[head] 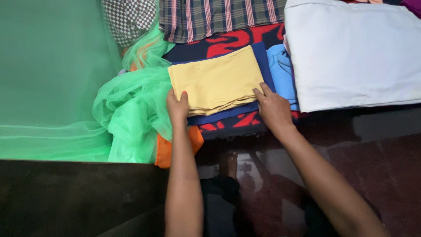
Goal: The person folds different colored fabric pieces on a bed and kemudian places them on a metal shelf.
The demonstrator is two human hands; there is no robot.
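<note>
A folded yellow cloth [217, 81] lies on top of a folded dark blue cloth [228, 113], both on a navy and red patterned fabric [228, 41]. My left hand [177, 104] rests flat on the yellow cloth's near left corner, fingers together. My right hand [272, 106] presses on its near right corner, fingers spread over the edge. Neither hand has closed around anything.
Green netting [131, 109] is bunched at the left over an orange cloth [164, 151]. A plaid cloth [219, 17] and a checkered cloth [129, 17] lie at the back. A light blue cloth [280, 70] and a white folded sheet [355, 52] lie at the right. Dark glossy floor [377, 158] is near me.
</note>
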